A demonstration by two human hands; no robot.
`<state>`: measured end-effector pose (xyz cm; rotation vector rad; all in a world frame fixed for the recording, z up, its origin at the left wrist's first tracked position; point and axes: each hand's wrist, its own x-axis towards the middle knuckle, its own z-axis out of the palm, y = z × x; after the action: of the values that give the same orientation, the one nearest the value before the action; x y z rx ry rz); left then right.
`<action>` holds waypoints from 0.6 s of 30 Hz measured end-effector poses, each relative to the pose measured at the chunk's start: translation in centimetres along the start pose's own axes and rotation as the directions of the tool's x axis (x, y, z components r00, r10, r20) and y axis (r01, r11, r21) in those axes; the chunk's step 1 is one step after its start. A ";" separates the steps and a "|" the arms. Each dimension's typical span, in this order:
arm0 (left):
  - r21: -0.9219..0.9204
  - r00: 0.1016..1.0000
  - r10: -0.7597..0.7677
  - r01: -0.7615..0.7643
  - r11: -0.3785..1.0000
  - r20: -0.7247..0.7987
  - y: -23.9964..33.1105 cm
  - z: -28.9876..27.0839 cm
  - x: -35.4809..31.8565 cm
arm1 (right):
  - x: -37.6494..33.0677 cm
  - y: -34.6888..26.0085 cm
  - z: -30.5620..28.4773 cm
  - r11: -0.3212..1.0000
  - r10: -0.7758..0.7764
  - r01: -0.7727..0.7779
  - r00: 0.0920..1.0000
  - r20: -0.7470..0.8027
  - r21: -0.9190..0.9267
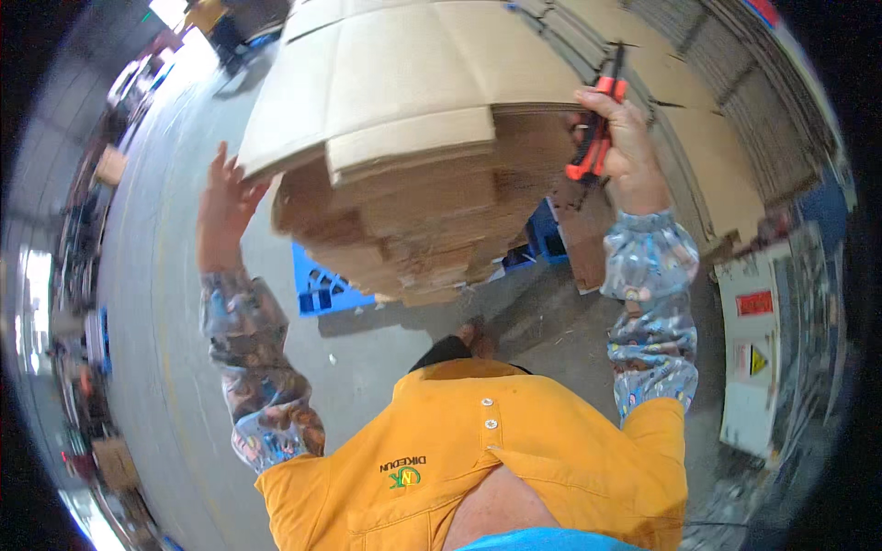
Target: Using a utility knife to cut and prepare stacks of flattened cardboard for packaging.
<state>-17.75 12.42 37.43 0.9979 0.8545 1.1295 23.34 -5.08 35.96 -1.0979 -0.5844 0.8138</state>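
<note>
A tall stack of flat brown cardboard sheets rises in front of me, its near edges uneven and smeared by motion. My right hand is closed around a red and black utility knife, its dark tip pointing away from me, at the stack's near right corner. At the left corner, my left hand has its fingers spread beside the top sheets; whether they touch the cardboard I cannot tell. Patterned sleeve covers are on both forearms.
A blue plastic pallet shows under the stack. More cardboard piles stand close on the right, with a pale cabinet bearing warning labels nearer me. Grey floor runs along the left; another person is far off there.
</note>
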 end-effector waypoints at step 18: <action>-0.086 0.934 0.349 -0.355 0.931 -0.074 -10.0 6.5 -6.4 | -2.4 -11.4 -2.9 0.908 -0.398 0.374 0.910 -0.117 -0.187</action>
<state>-10.10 3.68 30.54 1.0678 0.6718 1.4978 27.31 -11.18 45.54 -1.1313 -0.7195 0.3368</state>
